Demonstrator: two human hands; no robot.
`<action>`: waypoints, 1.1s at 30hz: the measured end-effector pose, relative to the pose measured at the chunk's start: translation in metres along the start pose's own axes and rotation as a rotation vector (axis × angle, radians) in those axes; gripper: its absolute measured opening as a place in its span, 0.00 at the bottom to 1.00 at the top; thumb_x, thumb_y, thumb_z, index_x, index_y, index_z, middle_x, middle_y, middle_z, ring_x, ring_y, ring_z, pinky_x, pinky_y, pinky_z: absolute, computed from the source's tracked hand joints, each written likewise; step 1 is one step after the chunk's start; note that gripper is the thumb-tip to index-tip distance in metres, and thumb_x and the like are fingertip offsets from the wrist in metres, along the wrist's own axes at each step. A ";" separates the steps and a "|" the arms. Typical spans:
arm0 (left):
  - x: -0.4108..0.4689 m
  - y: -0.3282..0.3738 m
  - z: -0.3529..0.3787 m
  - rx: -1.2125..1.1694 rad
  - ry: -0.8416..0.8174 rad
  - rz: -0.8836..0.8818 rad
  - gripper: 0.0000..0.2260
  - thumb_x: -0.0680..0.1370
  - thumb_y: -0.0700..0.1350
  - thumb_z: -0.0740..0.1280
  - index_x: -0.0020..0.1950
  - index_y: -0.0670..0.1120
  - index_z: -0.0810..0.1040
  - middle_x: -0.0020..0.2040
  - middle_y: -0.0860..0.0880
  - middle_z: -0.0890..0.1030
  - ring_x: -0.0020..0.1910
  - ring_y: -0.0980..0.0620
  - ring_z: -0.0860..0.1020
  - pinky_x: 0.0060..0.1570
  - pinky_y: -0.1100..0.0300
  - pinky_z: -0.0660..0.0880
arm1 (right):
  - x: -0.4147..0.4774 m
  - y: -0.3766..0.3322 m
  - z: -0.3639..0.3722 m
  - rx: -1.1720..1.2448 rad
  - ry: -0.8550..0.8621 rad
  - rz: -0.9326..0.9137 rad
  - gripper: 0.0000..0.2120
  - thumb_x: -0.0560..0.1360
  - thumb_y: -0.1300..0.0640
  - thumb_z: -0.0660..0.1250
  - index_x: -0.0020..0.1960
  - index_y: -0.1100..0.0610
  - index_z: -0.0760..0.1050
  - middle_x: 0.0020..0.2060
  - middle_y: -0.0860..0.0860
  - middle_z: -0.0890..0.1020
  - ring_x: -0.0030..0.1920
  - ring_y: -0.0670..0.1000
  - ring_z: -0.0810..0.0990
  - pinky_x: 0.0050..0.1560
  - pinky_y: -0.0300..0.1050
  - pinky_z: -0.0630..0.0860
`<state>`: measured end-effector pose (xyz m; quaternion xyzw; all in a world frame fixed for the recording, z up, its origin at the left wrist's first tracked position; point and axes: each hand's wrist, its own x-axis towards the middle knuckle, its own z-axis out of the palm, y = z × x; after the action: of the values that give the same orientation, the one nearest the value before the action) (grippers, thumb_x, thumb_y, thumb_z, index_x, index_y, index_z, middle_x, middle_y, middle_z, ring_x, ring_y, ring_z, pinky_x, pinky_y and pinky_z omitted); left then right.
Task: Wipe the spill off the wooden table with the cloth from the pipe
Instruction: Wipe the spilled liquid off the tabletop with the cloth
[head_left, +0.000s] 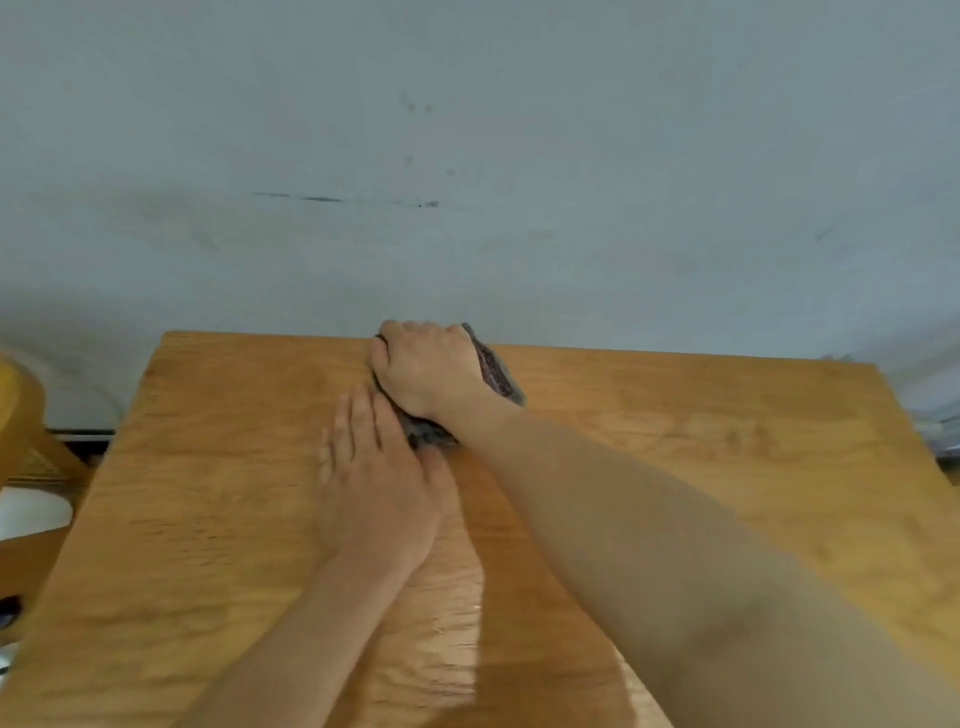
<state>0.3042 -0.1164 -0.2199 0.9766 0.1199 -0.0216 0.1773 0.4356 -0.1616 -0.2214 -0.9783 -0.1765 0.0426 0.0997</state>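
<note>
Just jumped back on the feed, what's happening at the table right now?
A person is wiping the wooden table with a dark cloth. The right hand grips the bunched cloth and presses it down at the table's far edge, next to the wall. The left hand lies flat on the table just nearer, fingertips against the cloth's near end. The picture is blurred, so no spill can be made out.
</note>
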 end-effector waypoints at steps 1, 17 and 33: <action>-0.007 0.002 0.004 0.061 0.014 0.010 0.29 0.80 0.54 0.43 0.78 0.41 0.46 0.79 0.42 0.49 0.78 0.46 0.46 0.75 0.49 0.45 | -0.005 0.020 -0.006 -0.005 -0.011 -0.028 0.19 0.82 0.49 0.48 0.54 0.56 0.75 0.52 0.54 0.82 0.52 0.58 0.79 0.52 0.55 0.67; -0.076 0.244 0.105 0.173 -0.053 0.362 0.27 0.81 0.55 0.45 0.77 0.44 0.55 0.78 0.45 0.55 0.77 0.47 0.52 0.73 0.48 0.47 | -0.149 0.444 -0.087 -0.012 0.034 0.557 0.21 0.79 0.47 0.46 0.39 0.56 0.71 0.37 0.54 0.74 0.46 0.59 0.74 0.51 0.54 0.70; -0.075 0.253 0.098 0.193 -0.103 0.317 0.28 0.80 0.54 0.48 0.78 0.45 0.53 0.79 0.46 0.53 0.78 0.48 0.49 0.75 0.48 0.46 | -0.318 0.400 -0.077 0.402 0.119 0.888 0.20 0.83 0.43 0.46 0.54 0.58 0.66 0.48 0.62 0.80 0.49 0.65 0.78 0.42 0.53 0.67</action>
<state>0.2924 -0.3978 -0.2193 0.9933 -0.0472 -0.0548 0.0901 0.2821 -0.6553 -0.2153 -0.9213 0.2752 0.0581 0.2685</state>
